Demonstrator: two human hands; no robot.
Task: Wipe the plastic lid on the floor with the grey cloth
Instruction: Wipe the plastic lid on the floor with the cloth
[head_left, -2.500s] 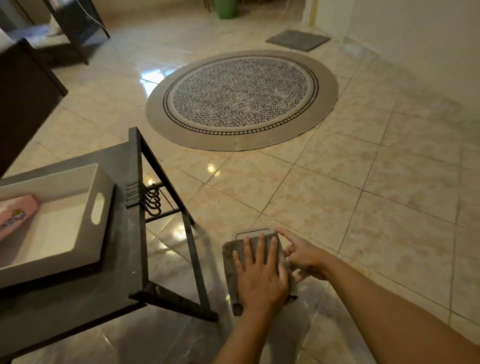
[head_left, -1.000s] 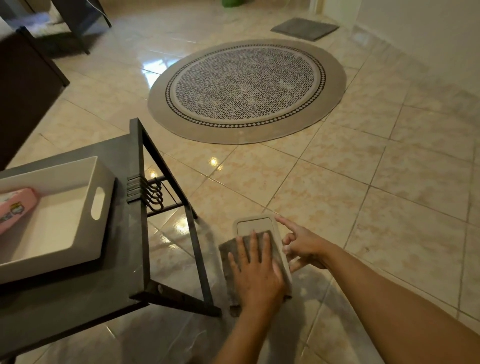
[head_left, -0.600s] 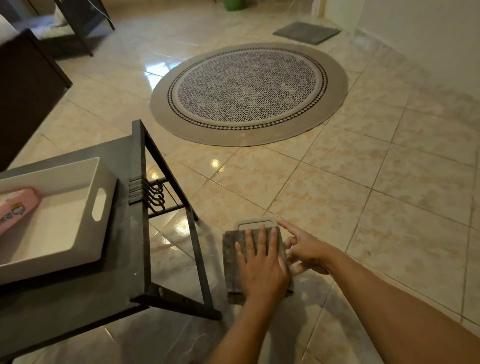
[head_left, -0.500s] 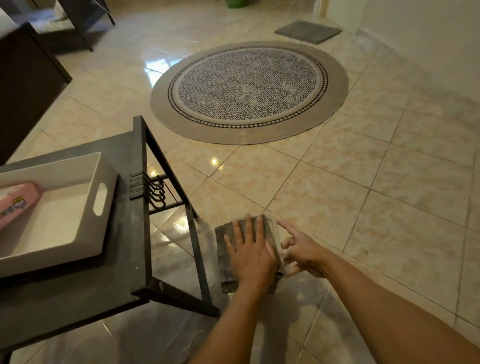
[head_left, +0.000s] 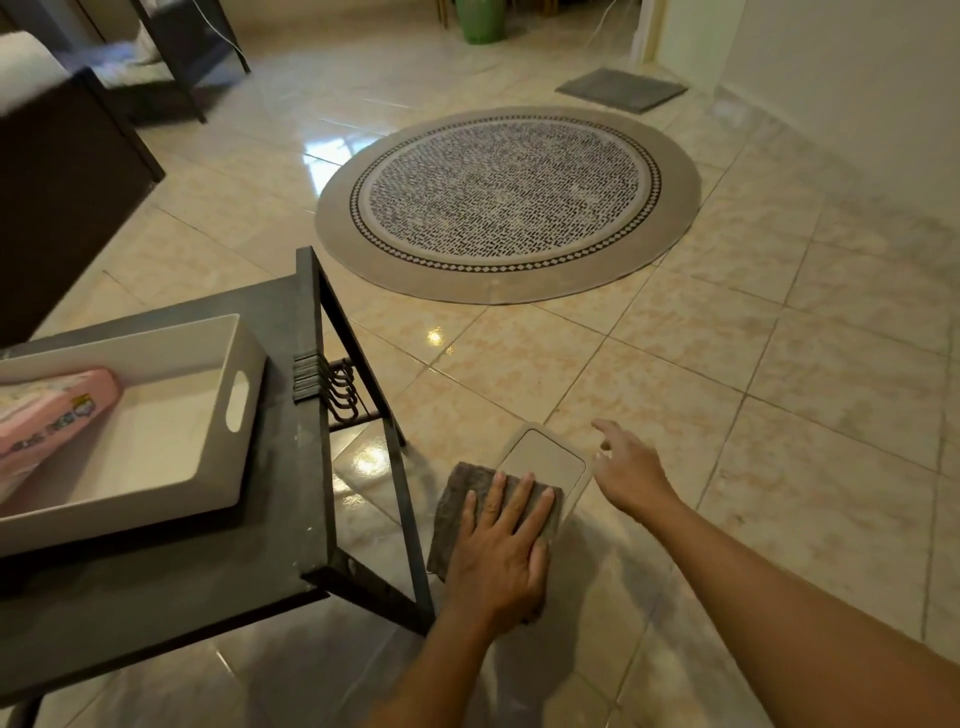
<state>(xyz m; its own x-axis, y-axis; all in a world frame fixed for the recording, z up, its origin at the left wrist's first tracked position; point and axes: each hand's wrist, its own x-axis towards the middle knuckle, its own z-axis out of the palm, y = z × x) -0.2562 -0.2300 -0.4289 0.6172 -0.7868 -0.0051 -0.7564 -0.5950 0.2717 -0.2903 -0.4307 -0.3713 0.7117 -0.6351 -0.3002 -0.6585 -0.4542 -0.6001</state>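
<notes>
A beige rectangular plastic lid (head_left: 545, 460) with rounded corners lies flat on the tiled floor, its far half showing. The grey cloth (head_left: 460, 512) covers the lid's near end and spills onto the floor to its left. My left hand (head_left: 501, 551) lies palm down on the cloth, fingers spread, pressing it flat. My right hand (head_left: 628, 467) hovers just right of the lid with its fingers apart, the index finger pointing away; it holds nothing.
A low black metal table (head_left: 291, 519) stands close on the left, one leg beside the cloth. On it sits a white tray (head_left: 236, 374) holding a pink packet (head_left: 47, 415). A round patterned rug (head_left: 506, 200) and a grey mat (head_left: 621, 88) lie farther off; a wall runs along the right.
My left hand has slid the cloth back toward me, uncovering the lid's far half. My right hand has come off the lid's right edge and opened.
</notes>
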